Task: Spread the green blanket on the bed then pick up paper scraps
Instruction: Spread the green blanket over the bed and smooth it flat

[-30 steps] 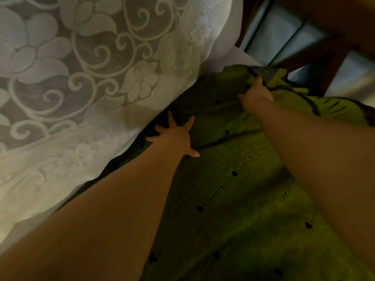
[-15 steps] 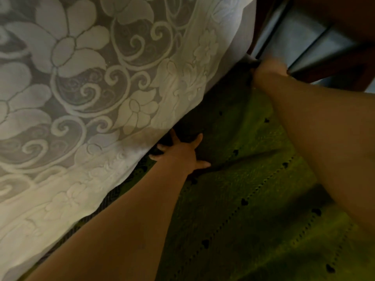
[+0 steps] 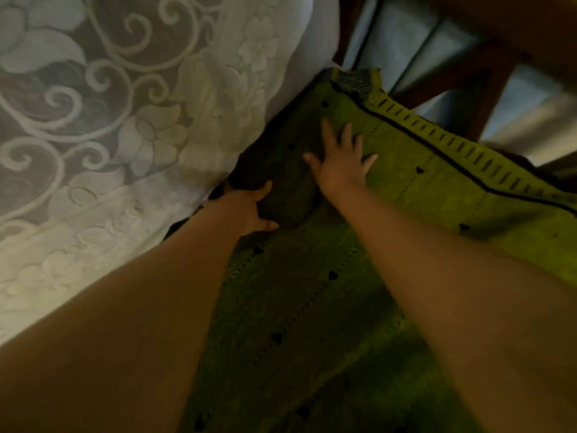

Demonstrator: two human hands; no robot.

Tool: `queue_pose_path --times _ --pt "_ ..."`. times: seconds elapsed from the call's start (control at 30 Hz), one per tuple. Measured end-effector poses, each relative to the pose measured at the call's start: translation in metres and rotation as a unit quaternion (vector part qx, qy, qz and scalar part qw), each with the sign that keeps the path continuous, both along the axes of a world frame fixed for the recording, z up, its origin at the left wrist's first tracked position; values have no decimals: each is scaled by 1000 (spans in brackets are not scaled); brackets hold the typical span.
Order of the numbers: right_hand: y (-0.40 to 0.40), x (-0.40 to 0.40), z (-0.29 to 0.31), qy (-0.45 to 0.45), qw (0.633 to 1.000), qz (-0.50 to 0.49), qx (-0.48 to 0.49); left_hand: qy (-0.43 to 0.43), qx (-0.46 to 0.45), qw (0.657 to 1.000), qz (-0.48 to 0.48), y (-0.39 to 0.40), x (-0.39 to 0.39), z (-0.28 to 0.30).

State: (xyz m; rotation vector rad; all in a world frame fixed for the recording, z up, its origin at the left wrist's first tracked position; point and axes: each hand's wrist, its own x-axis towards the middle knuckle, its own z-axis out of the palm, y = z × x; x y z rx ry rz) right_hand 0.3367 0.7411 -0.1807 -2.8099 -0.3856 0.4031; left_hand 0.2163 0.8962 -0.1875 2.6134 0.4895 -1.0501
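Now | both hands flat: left (image 3: pixel 246 207), right (image 3: pixel 340 164) | green blanket (image 3: pixel 312 307)

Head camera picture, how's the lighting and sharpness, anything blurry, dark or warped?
Head view: dim overall; the blanket is dark near the lace curtain and brighter at its far edge. Soft all over, and the forearms at the bottom are blurred. The left hand sits in shadow, the right hand is better lit. Wide-angle stretch shows at the edges.

I have one view only, from the head camera. It looks forward and steeply down, close over the green blanket (image 3: pixel 312 307), lace curtain (image 3: pixel 109 135) at left.
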Motion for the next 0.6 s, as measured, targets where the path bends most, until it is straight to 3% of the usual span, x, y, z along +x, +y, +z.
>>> queue_pose_path --times 0.1,0.33,0.43,0.53,0.6 --pt "-38 -24 -3 23 998 40 -36 -6 4 1000 -13 -3 -1 16" --pt "-158 -55 25 57 980 -38 -185 2 31 999 -6 -38 -43 69" --pt "-182 -105 40 -40 986 -45 -154 -57 42 996 63 -81 -88 64" --pt "-198 -173 48 -119 989 -32 -83 -140 58 988 -20 -140 -147 65" --pt "-203 -214 51 -98 994 -30 -33 -173 37 982 -65 -174 -185 66"
